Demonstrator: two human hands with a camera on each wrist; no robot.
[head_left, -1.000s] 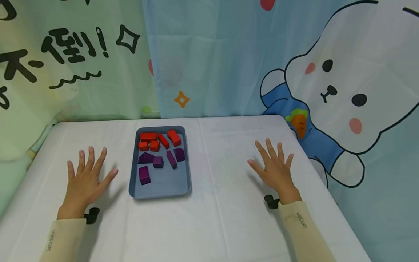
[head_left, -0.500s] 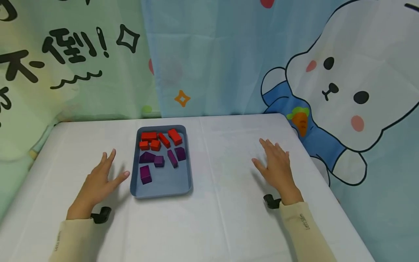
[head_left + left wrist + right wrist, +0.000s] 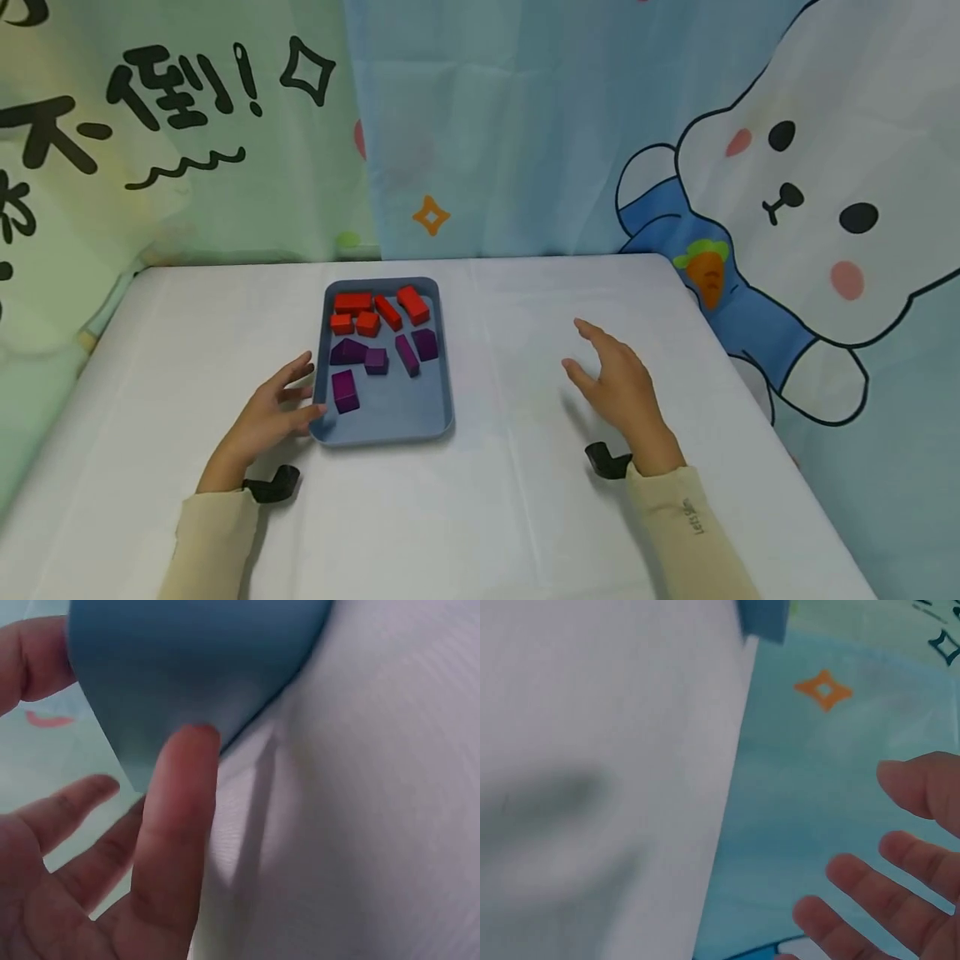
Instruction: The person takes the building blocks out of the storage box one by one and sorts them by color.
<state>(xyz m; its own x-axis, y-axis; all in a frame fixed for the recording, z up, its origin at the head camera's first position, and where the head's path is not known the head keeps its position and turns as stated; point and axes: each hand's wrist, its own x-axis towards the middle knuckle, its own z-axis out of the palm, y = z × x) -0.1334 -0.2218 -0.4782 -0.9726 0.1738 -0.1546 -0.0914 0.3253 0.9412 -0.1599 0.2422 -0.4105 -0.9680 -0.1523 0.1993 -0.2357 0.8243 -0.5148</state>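
A blue-grey tray lies on the white table, bearing several red blocks at its far end and several purple blocks in the middle. My left hand is at the tray's left edge, fingers loosely bent along that side, thumb tip at the near left corner. In the left wrist view the thumb lies against the tray's outer wall, and one fingertip meets its far edge. Well to the right, my right hand hovers over the table with relaxed fingers, holding nothing.
White cloth covers the table. Behind it hangs a printed curtain with writing and a cartoon rabbit. A black wrist camera sits beside the left wrist, another black camera beside the right wrist.
My left hand has moved right, from beside the tray to its left edge, and its spread fingers have bent. The right hand's spread fingers have drawn together. The head view has shifted slightly.
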